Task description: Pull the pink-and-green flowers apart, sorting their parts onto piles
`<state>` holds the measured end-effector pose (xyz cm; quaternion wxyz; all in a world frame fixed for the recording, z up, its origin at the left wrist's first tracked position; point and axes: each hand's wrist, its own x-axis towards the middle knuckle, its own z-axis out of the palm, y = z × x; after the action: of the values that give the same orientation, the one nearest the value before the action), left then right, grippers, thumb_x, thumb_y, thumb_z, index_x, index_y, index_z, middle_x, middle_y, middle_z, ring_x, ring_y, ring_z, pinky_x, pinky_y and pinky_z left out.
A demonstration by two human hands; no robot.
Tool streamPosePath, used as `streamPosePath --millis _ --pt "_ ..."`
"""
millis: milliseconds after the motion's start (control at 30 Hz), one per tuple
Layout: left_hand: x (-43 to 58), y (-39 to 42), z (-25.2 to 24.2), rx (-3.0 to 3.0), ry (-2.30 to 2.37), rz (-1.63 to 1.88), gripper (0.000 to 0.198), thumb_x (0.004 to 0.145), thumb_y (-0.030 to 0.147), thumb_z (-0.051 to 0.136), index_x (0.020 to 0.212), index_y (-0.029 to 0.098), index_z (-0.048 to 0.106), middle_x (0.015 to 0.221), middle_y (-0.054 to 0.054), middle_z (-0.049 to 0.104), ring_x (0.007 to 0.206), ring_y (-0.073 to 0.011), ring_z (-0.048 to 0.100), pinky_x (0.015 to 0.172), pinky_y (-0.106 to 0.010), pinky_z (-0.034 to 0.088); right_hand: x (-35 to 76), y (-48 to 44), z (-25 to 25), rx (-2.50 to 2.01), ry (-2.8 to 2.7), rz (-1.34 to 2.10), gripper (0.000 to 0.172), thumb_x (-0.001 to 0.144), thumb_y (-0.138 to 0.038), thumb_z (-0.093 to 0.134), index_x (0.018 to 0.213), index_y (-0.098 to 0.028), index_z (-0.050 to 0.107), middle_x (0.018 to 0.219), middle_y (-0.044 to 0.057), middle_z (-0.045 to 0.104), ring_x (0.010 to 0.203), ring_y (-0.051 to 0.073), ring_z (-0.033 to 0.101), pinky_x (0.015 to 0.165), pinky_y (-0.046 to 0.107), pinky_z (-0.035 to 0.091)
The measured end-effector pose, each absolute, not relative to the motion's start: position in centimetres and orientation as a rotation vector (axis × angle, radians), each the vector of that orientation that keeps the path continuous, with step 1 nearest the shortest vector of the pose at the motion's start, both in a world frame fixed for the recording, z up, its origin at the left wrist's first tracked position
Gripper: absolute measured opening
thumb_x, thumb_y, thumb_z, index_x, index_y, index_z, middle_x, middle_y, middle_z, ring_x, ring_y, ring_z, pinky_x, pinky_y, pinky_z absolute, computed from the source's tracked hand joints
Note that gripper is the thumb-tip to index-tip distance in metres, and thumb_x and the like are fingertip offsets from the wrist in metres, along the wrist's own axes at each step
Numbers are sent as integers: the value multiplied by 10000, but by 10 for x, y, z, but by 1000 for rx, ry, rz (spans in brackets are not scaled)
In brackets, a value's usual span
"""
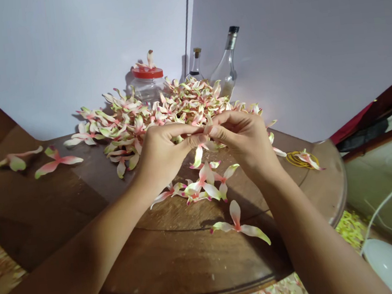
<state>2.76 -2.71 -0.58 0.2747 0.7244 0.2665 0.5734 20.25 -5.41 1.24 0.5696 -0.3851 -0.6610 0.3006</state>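
My left hand [168, 152] and my right hand [242, 137] meet above the middle of the round wooden table [181, 262]. Thumbs and forefingers of both are pinched together on a small pink-white flower piece [200, 153], mostly covered by the fingertips. Just beneath them lies a small cluster of pink, white and green flowers [200, 184]. One separate three-petalled flower [238, 227] rests nearer the front edge. Behind my hands rises a large heap of similar flowers [190, 100].
A red-lidded clear jar [148, 84] and two glass bottles [227, 63] stand behind the heap, by the pale wall. Yellow rubber bands [296, 160] lie at the right, under a flower. Two flowers [58, 161] lie at the left. More petals cover the floor.
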Motion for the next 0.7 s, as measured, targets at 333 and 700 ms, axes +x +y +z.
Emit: streamPosePath --millis 333,700 --pt "27 -29 -5 1885 728 1494 157 762 384 837 892 300 809 889 -1 791 769 -174 725 730 -305 588 206 -51 10 -823 -1587 699 248 795 -422 808 763 -206 689 719 -7 627 627 107 526 575 277 428" --pt "26 -26 -6 1854 745 1432 189 753 455 822 862 301 804 877 -5 778 806 -212 700 681 -312 539 205 -51 8 -849 -1650 651 283 855 -469 737 799 -210 636 738 -16 574 629 99 485 568 260 407"
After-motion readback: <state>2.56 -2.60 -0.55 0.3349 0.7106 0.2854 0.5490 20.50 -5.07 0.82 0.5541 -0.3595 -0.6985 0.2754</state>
